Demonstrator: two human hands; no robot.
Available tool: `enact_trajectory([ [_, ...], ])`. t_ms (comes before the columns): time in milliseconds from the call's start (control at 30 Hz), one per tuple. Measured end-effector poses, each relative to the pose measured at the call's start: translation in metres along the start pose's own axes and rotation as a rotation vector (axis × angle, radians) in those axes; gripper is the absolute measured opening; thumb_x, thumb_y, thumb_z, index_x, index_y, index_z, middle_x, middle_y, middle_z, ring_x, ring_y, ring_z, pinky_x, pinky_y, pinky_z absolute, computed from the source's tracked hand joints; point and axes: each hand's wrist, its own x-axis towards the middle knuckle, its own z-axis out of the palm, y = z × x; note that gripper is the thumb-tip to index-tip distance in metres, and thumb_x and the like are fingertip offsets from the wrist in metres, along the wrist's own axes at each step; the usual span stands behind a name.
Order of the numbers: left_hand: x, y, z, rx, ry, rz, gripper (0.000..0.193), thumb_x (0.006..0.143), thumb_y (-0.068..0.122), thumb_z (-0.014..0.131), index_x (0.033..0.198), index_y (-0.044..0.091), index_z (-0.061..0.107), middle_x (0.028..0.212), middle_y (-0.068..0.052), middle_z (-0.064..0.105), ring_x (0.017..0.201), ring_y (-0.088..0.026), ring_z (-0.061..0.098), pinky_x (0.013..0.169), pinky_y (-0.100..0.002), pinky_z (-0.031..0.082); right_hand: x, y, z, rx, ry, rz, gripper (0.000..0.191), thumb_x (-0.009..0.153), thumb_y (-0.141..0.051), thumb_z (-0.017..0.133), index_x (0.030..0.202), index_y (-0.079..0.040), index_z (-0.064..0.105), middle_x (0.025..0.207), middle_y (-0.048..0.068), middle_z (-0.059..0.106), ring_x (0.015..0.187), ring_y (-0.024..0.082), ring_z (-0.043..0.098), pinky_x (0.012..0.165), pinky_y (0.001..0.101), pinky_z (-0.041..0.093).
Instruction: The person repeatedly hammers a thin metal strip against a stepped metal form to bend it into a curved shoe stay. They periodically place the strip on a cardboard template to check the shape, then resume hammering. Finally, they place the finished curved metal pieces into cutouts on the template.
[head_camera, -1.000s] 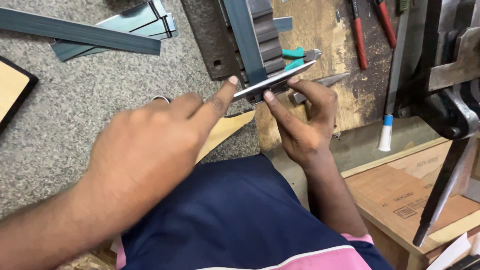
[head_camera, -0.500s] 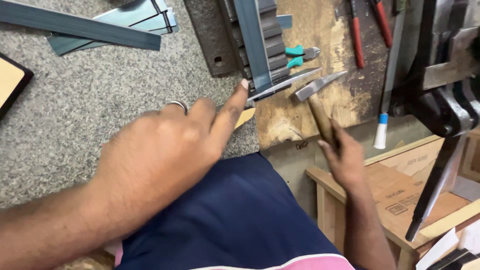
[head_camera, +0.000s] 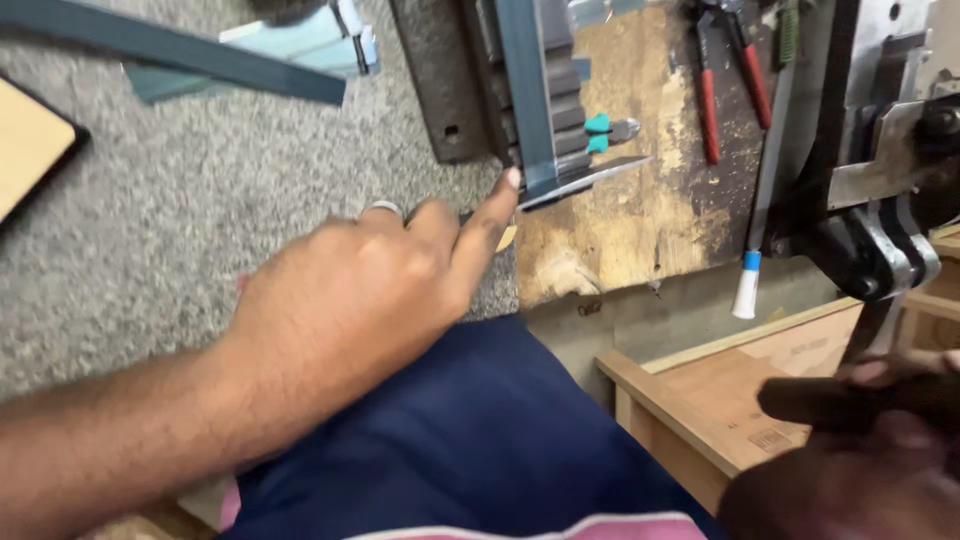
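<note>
While my left hand (head_camera: 340, 310) pins the metal strip (head_camera: 575, 182) by fingertip at the bench edge (head_camera: 600, 270), my right hand (head_camera: 860, 440) has withdrawn, now clutching a dark handle (head_camera: 850, 398).

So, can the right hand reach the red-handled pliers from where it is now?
Probably yes: the right hand sits low at the frame's corner, gripping a dark handle, so it is occupied; nothing blocks the way to the red-handled pliers.

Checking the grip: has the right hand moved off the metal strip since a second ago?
Yes. The right hand has dropped away from the metal strip, toward the wooden crate, gripping a dark handle.
</note>
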Motion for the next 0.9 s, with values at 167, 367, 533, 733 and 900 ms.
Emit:
enact_trajectory([
  [167,0.007,-0.001,-0.005,0.043,-0.114,0.070,0.080,0.083,0.000,0.061,0.160,0.002,0.038,0.073,-0.006,0.058,0.047,-0.009,0.061,0.038,-0.025,0.057,0.017,-0.011,0.005,-0.303,-0.124,-0.162,0.036,0.068,0.008,0.077,0.103,0.013,0.069,0.102,0.027,0.071,0.085,0.033,0.071,0.074,0.0382,0.055],
  [367,0.002,0.001,0.001,0.065,-0.080,0.048,0.080,0.081,0.003,0.062,0.158,0.004,0.041,0.074,-0.006,0.057,0.052,-0.012,0.061,0.038,-0.028,0.056,0.006,-0.011,0.000,0.004,0.015,0.190,0.034,0.078,0.009,0.072,0.112,0.010,0.067,0.098,0.023,0.072,0.073,0.031,0.064,0.065,0.0306,0.049],
  [533,0.000,0.002,0.009,0.059,-0.044,0.046,0.078,0.082,0.005,0.063,0.157,0.008,0.043,0.073,-0.006,0.059,0.048,-0.011,0.062,0.037,-0.027,0.056,-0.004,0.014,0.015,-0.135,-0.208,-0.136,0.054,0.075,0.004,0.079,0.125,0.011,0.062,0.110,0.030,0.070,0.096,0.036,0.072,0.081,0.0366,0.056],
  [733,-0.010,-0.006,0.015,-0.115,0.071,-0.055,0.074,0.086,0.013,0.065,0.159,0.011,0.051,0.077,-0.001,0.067,0.048,-0.017,0.064,0.041,-0.033,0.054,-0.047,0.056,0.014,0.218,-0.038,0.287,0.067,0.081,-0.006,0.084,0.143,0.001,0.059,0.106,0.020,0.070,0.090,0.019,0.069,0.082,0.0337,0.055],
  [900,-0.064,-0.018,0.029,-0.267,0.311,-0.363,0.041,0.099,0.016,0.067,0.140,0.008,0.068,0.090,-0.009,0.075,0.058,-0.018,0.066,0.048,-0.035,0.052,-0.083,0.102,0.045,-0.046,-0.147,0.238,0.069,0.076,-0.011,0.086,0.137,0.004,0.058,0.129,0.024,0.068,0.113,0.026,0.068,0.097,0.0347,0.054],
])
